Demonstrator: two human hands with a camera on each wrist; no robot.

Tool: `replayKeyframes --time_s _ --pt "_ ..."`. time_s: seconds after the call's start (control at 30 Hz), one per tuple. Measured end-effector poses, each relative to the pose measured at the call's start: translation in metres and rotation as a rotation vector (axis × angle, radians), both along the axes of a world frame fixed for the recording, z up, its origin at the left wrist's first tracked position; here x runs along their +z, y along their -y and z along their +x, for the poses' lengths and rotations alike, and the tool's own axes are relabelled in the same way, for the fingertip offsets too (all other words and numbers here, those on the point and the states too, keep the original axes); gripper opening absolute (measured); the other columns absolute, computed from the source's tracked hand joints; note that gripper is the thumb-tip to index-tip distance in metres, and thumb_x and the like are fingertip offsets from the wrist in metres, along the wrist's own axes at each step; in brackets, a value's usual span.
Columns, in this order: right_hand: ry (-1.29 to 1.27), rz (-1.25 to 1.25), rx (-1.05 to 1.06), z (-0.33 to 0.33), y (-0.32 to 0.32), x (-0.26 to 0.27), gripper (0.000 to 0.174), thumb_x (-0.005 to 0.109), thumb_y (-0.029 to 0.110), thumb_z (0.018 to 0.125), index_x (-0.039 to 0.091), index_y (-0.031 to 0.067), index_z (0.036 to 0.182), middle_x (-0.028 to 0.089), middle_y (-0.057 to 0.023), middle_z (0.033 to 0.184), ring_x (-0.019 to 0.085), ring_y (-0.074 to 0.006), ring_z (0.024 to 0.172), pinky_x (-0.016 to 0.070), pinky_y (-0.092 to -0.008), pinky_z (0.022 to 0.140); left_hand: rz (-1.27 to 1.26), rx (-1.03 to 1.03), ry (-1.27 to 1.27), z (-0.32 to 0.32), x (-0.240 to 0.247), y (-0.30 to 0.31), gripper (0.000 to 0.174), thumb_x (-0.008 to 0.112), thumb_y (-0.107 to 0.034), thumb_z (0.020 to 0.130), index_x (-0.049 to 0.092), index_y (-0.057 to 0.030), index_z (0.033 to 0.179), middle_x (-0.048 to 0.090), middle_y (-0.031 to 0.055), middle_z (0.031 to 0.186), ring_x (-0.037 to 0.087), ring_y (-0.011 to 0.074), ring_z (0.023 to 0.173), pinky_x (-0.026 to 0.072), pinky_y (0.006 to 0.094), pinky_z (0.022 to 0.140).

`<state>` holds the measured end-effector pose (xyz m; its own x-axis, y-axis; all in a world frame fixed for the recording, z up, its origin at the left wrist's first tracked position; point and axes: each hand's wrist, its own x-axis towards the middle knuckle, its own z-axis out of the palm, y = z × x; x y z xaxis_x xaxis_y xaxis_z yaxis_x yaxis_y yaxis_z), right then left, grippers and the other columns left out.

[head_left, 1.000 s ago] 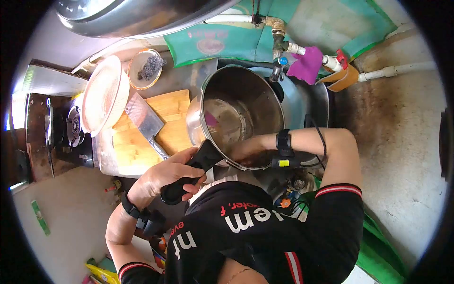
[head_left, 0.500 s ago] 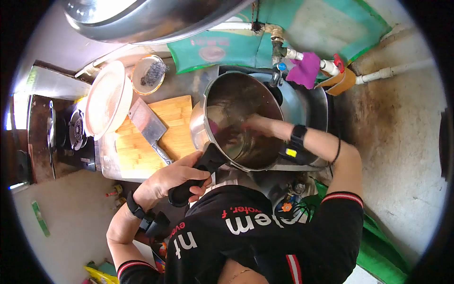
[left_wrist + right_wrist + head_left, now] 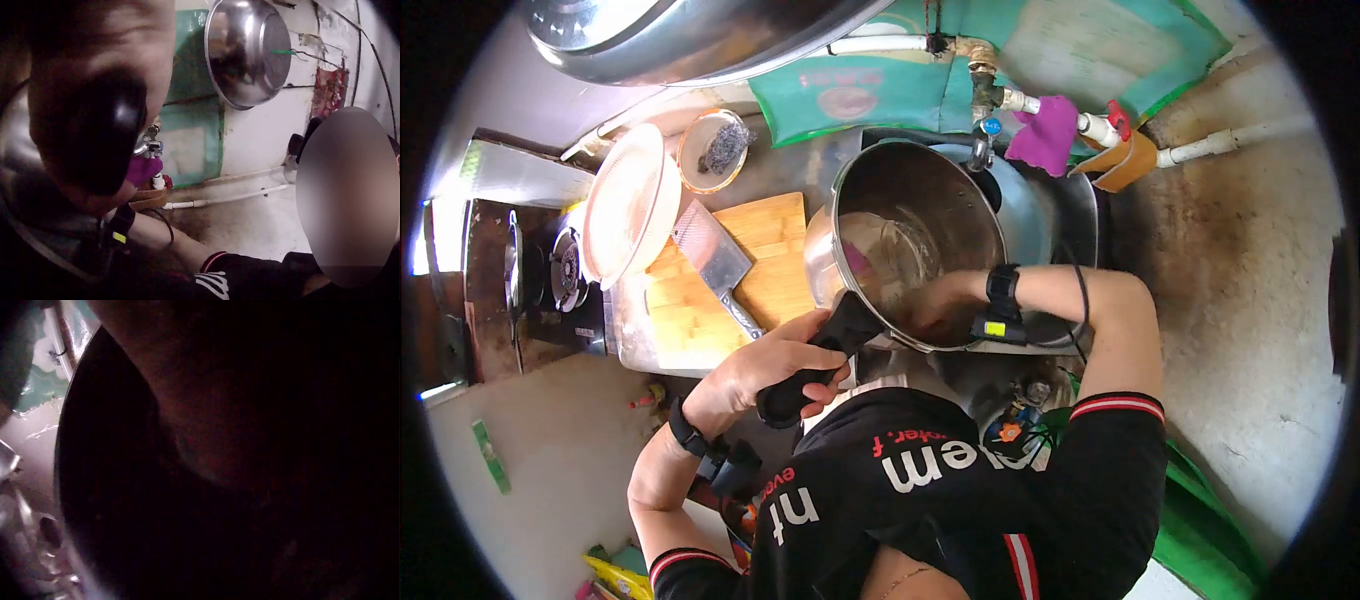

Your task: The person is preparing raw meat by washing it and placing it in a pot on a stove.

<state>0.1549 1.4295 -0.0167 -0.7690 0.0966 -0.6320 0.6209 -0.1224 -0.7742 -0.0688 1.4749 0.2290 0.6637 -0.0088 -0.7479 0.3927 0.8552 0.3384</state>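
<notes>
A stained wall [image 3: 1200, 215] and a green sheet [image 3: 800, 118] back this cramped washing corner, with a tap [image 3: 982, 150] beyond the grip and to its right. We have 2 hands at work on 1 metal pot [image 3: 824, 255]: the left hand [image 3: 772, 364] is clenched round the pot's black handle [image 3: 855, 322], and the pot sits just beyond that grip, to its right, mouth turned up toward us. The right hand [image 3: 945, 300] reaches down inside, near the wall closest to the body; its fingers are blurred and the right wrist view is almost black, so we cannot tell whether they grasp anything. A purple patch [image 3: 858, 262] shows inside the pot, ahead of the right hand, though we cannot tell cloth from reflection. Further out past the grip, a blue basin [image 3: 1022, 205] lies beside the pot; to the left of the handle we find a chopping board [image 3: 778, 240] with a cleaver [image 3: 712, 252] on it. We judge the step in hand to be cleaning the pot's inside. The next move, we think, calls for a firm left hold on the handle while the right hand works round the wall, since a loose grip could let the pot swing.
</notes>
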Motion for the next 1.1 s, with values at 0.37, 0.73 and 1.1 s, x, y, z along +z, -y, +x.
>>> replayKeyframes --time_s 0.37,0.73,1.1 --pt "0.724 1.262 -1.201 0.083 0.04 0.109 0.045 0.058 0.001 0.074 0.049 0.0022 0.118 0.055 -0.0161 0.118 0.053 -0.0345 0.107 0.0436 -0.0406 0.091 -0.031 0.059 -0.025 0.021 0.021 0.007 0.029 0.05 0.0 0.087 0.036 -0.0012 0.112 0.051 0.0119 0.085 0.049 0.0134 0.054 0.0469 0.03 0.045" --pt "-0.723 -0.205 -1.845 0.034 0.101 0.017 0.081 0.062 -0.01 0.07 0.029 0.0067 0.143 0.048 -0.0104 0.133 0.047 -0.025 0.121 0.0397 -0.0384 0.102 0.288 -0.055 0.066 0.071 0.105 0.018 0.069 0.037 -0.059 0.093 0.042 0.0059 0.118 0.058 0.0253 0.093 0.063 0.0288 0.068 0.0578 0.0391 0.056" --pt "-0.47 0.096 -1.475 0.002 0.133 0.049 0.065 0.056 -0.002 0.073 0.039 0.0042 0.136 0.053 -0.012 0.125 0.049 -0.0216 0.118 0.0407 -0.035 0.099 1.568 -0.293 0.254 0.155 0.07 0.063 0.083 0.059 -0.054 0.083 0.033 0.0148 0.122 0.059 0.0331 0.072 0.06 0.0494 0.074 0.0491 0.0511 0.067"
